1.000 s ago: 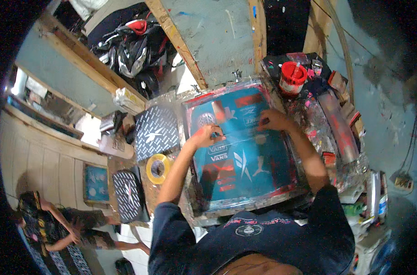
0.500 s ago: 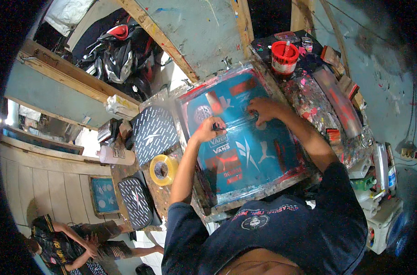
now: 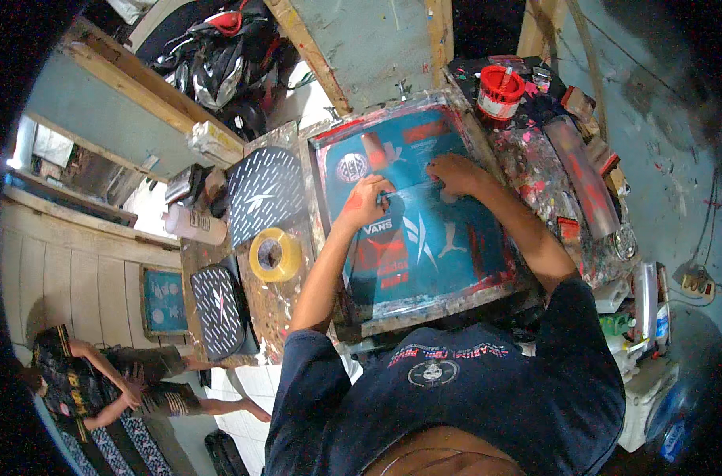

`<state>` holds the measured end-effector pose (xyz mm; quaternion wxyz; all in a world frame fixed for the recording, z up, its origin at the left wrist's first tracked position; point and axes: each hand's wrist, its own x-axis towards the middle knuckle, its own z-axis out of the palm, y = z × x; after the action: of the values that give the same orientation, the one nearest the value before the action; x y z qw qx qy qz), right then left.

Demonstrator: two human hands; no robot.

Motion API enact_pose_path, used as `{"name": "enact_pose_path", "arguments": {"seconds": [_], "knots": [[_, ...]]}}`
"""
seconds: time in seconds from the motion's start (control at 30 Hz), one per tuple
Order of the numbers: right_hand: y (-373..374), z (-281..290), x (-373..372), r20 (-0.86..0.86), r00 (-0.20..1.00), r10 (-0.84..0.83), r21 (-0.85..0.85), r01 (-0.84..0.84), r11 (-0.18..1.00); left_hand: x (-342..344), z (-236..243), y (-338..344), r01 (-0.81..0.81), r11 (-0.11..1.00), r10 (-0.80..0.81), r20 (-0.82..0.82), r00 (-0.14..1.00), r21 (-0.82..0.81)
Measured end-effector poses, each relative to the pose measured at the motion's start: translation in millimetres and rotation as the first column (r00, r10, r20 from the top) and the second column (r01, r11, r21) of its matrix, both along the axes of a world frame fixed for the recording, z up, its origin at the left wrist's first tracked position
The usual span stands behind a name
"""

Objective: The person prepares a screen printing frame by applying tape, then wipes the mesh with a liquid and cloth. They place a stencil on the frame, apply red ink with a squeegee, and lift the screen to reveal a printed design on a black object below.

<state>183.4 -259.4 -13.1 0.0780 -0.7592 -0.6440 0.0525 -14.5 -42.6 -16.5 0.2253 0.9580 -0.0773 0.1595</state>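
A teal printing screen (image 3: 470,214) with white designs and red patches lies in a paint-stained frame. My left hand (image 3: 369,198) is curled on its left half, fingertips closed on what looks like a thin clear strip of tape that runs sideways across the screen. My right hand (image 3: 448,174), right of centre, is bent at the fingers and seems to pinch the other end of that strip; its fingertips are partly hidden. Beside the screen at left lie a roll of yellowish tape (image 3: 284,255) and two black panels with white dashes, one upper (image 3: 277,178), one lower (image 3: 216,301).
A red pot (image 3: 499,103), a long stained plastic piece (image 3: 583,174) and clutter crowd the bench's right. A bottle (image 3: 194,224) sits at left. Another person (image 3: 83,381) is at lower left, near a framed screen (image 3: 164,301). A motorbike (image 3: 218,55) shows behind timber posts.
The view has shifted, so the bench sits higher in the picture. My left hand has edged nearer me on the screen, covering more of the boxed design. Both hands otherwise stay similarly placed.
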Motion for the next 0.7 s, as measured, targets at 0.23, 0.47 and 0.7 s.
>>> {"name": "enact_pose_path", "arguments": {"seconds": [0.23, 0.47, 0.7], "knots": [[-22, -7, -41, 0.048, 0.974, -0.223, -0.083, 0.227, 0.97, -34, -18, -26, -0.109, 0.965, 0.102, 0.039, 0.994, 0.239], [-31, 30, -83, 0.18, 0.94, -0.291, 0.099, 0.277, 0.956, -114, 32, -32, -0.33, 0.939, 0.343, -0.177, 0.923, 0.097], [63, 44, -146, -0.091, 0.996, 0.018, 0.402, 0.02, 0.915, -244, 19, 35, -0.789, 0.586, 0.755, 0.229, 0.615, 0.185]]}}
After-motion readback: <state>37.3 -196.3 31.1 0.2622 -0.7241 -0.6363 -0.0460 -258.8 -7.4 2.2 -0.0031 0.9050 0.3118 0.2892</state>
